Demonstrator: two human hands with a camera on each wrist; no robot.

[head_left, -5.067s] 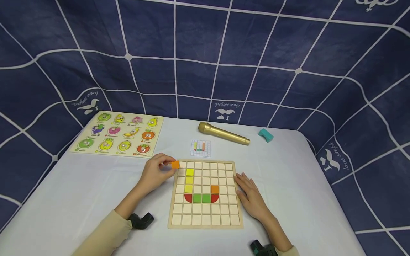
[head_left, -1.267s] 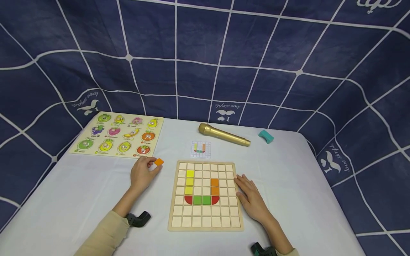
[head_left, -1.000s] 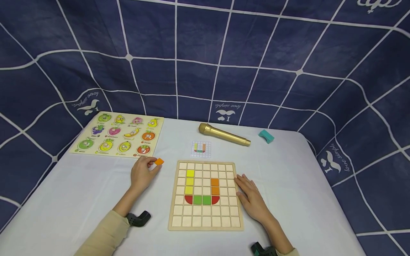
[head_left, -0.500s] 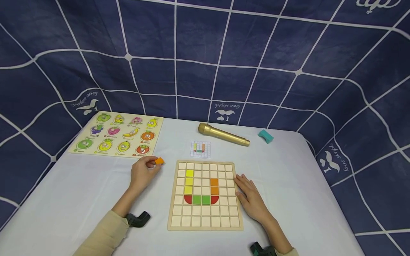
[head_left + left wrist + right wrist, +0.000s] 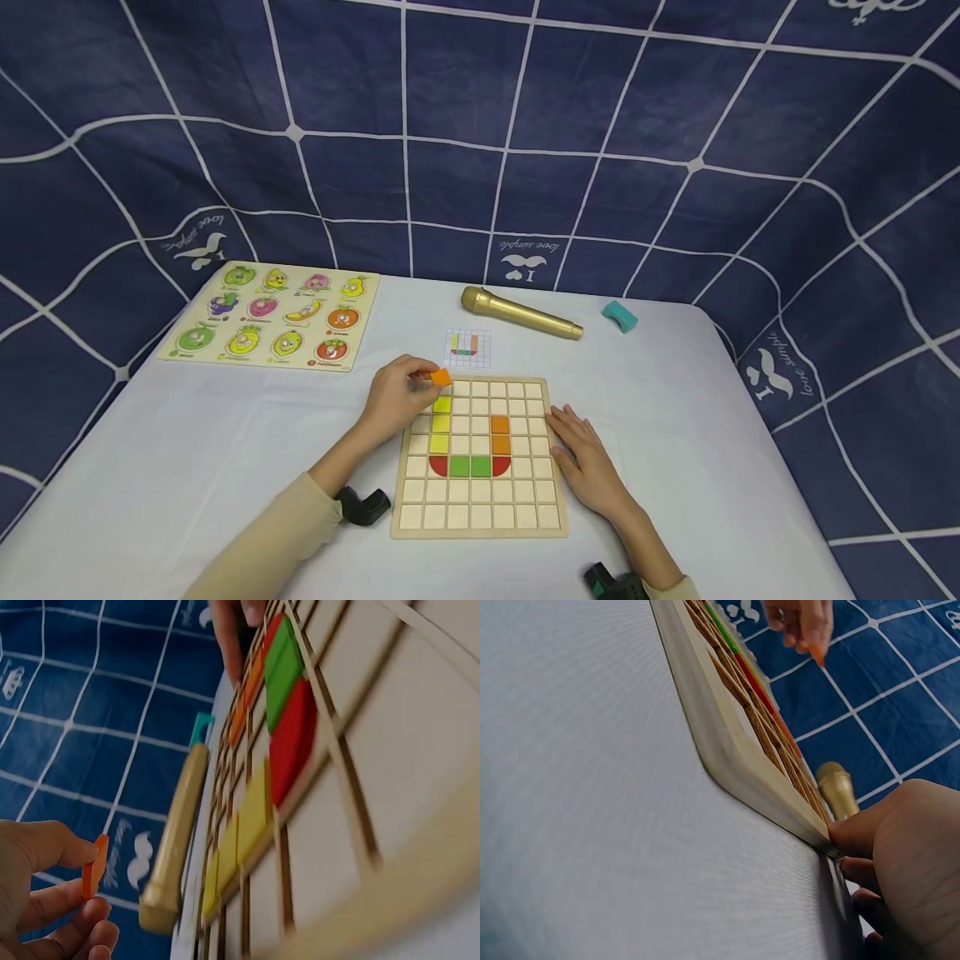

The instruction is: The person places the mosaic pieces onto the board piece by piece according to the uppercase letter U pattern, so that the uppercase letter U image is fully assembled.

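Note:
Between thumb and fingertips, my left hand (image 5: 393,400) pinches an orange square tile (image 5: 441,377), above the top-left corner of the wooden grid board (image 5: 480,518). In the left wrist view the held tile (image 5: 95,866) is seen nearly edge-on. Set in the board are a column of yellow tiles (image 5: 440,422), two rounded red tiles (image 5: 501,465), two green tiles (image 5: 470,467) and two stacked orange tiles (image 5: 500,434). My right hand (image 5: 588,462) rests along the board's right edge, its fingers extended; the right wrist view shows its thumb (image 5: 853,831) touching the rim.
A small pattern card (image 5: 467,348) with a coloured U lies just behind the board. Further back are a gold microphone (image 5: 521,313) and a teal arched block (image 5: 619,317). At the left lies a fruit puzzle board (image 5: 270,317). A blue curtain (image 5: 465,183) hangs behind the white table.
A second orange tile has appeared in the board since the oldest frame. My left hand, lately left of the board with another orange tile, has moved right over its corner. My right hand stays put.

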